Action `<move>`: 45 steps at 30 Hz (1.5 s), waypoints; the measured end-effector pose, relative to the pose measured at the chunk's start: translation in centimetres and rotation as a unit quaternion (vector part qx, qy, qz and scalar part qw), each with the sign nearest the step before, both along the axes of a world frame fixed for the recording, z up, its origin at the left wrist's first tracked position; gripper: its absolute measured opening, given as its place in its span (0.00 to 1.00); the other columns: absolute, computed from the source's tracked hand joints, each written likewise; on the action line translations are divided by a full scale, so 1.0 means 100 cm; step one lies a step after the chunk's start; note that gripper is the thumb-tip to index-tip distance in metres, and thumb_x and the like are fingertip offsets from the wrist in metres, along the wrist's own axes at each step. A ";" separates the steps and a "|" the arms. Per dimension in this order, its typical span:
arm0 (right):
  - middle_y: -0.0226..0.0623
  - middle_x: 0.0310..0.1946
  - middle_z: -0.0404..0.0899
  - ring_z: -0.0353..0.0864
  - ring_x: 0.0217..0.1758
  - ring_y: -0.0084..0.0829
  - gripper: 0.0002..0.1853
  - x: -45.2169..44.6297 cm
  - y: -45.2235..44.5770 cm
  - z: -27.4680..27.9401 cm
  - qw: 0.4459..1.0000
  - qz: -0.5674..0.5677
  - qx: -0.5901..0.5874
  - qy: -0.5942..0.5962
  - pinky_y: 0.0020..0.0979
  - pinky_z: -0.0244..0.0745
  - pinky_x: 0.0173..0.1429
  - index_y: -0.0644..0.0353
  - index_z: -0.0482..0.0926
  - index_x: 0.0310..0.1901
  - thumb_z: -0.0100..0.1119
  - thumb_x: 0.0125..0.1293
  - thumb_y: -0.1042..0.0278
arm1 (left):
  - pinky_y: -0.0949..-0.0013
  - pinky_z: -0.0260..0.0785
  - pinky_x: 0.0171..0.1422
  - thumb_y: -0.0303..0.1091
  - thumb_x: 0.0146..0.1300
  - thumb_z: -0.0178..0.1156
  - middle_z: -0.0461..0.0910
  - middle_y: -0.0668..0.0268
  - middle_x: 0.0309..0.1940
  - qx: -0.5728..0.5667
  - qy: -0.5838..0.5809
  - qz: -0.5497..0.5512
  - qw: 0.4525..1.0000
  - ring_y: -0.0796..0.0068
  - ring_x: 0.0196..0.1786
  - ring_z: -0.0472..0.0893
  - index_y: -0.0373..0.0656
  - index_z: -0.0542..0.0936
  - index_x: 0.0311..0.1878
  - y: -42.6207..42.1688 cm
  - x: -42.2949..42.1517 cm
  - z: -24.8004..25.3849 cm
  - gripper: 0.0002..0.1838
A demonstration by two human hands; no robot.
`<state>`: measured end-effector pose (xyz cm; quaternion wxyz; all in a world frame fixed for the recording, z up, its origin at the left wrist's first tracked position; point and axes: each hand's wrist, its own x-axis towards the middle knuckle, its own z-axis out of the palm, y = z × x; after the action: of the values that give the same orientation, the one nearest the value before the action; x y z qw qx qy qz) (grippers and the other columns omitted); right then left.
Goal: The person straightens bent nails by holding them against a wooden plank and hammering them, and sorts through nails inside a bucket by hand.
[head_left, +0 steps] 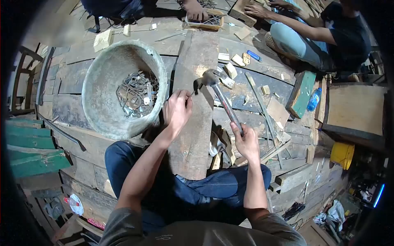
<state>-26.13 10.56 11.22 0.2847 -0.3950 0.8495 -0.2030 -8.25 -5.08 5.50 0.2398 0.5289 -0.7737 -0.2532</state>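
Observation:
A wide wooden plank (191,135) runs away from the crossed legs. My left hand (179,108) is closed at its left edge, pinching a thin nail (192,94) that points over the wood. My right hand (246,141) is wrapped round the handle of a claw hammer (221,96). The hammer's head is at the plank's right side, above and right of the nail; whether it touches the wood cannot be told. Left of my left hand, a grey bucket (96,92) leans with its mouth toward me, holding bent nails and metal scraps (137,92).
Wood offcuts (230,70) and long strips lie right of the plank, near a green block (303,93) and a blue bottle (314,99). A co-worker sits at the upper right. Another person's hand reaches into a nail tray (221,21) at the plank's far end.

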 end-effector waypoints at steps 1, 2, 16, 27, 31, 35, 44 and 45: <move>0.55 0.15 0.72 0.77 0.20 0.51 0.26 -0.001 -0.001 0.001 1.000 -0.006 0.004 -0.005 0.45 0.70 0.29 0.67 0.80 0.30 0.57 0.68 0.46 | 0.56 0.74 0.41 0.29 0.57 0.62 0.82 0.60 0.34 0.005 -0.004 -0.002 1.000 0.55 0.38 0.82 0.43 0.81 0.38 0.000 -0.001 0.002 0.05; 0.52 0.14 0.74 0.78 0.19 0.47 0.26 -0.002 0.000 -0.002 1.000 -0.001 -0.008 0.007 0.44 0.71 0.29 0.67 0.81 0.31 0.56 0.69 0.47 | 0.56 0.74 0.43 0.30 0.59 0.61 0.82 0.60 0.35 0.016 -0.018 -0.003 1.000 0.55 0.40 0.82 0.44 0.81 0.39 0.000 -0.001 0.002 0.06; 0.50 0.35 0.84 0.84 0.42 0.50 0.31 -0.007 0.014 -0.013 0.993 -0.117 -0.032 -0.016 0.48 0.80 0.44 0.64 0.84 0.34 0.57 0.61 0.35 | 0.46 0.67 0.44 0.42 0.65 0.55 0.80 0.40 0.32 -0.017 -0.179 -0.137 0.974 0.37 0.39 0.79 0.28 0.79 0.31 0.005 0.018 0.004 0.20; 0.54 0.31 0.79 0.82 0.39 0.53 0.14 0.000 0.184 0.004 0.920 -0.253 -0.298 0.041 0.47 0.76 0.41 0.64 0.78 0.39 0.63 0.57 0.61 | 0.54 0.63 0.60 0.44 0.76 0.40 0.76 0.36 0.53 0.140 0.074 -0.131 0.979 0.44 0.54 0.75 0.20 0.73 0.54 0.064 0.100 0.063 0.28; 0.55 0.37 0.80 0.80 0.41 0.55 0.13 0.055 0.411 -0.038 0.906 -0.370 0.066 0.196 0.50 0.76 0.44 0.65 0.77 0.36 0.59 0.59 0.62 | 0.61 0.64 0.62 0.46 0.76 0.46 0.76 0.37 0.53 0.044 0.113 -0.082 0.989 0.51 0.47 0.74 0.20 0.73 0.55 0.096 0.154 0.095 0.29; 0.56 0.36 0.77 0.76 0.45 0.57 0.13 0.169 0.532 -0.069 0.888 -0.422 0.117 0.140 0.52 0.71 0.51 0.66 0.75 0.35 0.60 0.59 0.63 | 0.61 0.70 0.53 0.44 0.77 0.45 0.78 0.40 0.44 -0.084 0.099 0.028 0.991 0.52 0.44 0.75 0.23 0.75 0.52 0.093 0.221 0.092 0.26; 0.53 0.35 0.70 0.67 0.43 0.55 0.09 0.227 0.540 -0.110 0.849 -0.474 0.045 0.227 0.51 0.62 0.51 0.66 0.70 0.36 0.55 0.56 0.72 | 0.50 0.71 0.42 0.47 0.78 0.38 0.80 0.40 0.38 -0.029 -0.137 0.240 0.961 0.40 0.38 0.79 0.31 0.79 0.48 0.160 0.366 0.051 0.27; 0.52 0.35 0.70 0.67 0.42 0.54 0.08 0.235 0.545 -0.108 0.856 -0.470 0.052 0.211 0.51 0.62 0.51 0.66 0.70 0.36 0.55 0.55 0.72 | 0.50 0.71 0.42 0.47 0.78 0.38 0.80 0.40 0.38 0.011 -0.168 0.218 0.961 0.40 0.38 0.79 0.31 0.79 0.48 0.178 0.370 0.047 0.27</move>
<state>-2.63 65.06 0.39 -0.0106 0.0332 0.9831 -0.1795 28.74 12.70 10.20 0.1504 0.7223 -0.6658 -0.1108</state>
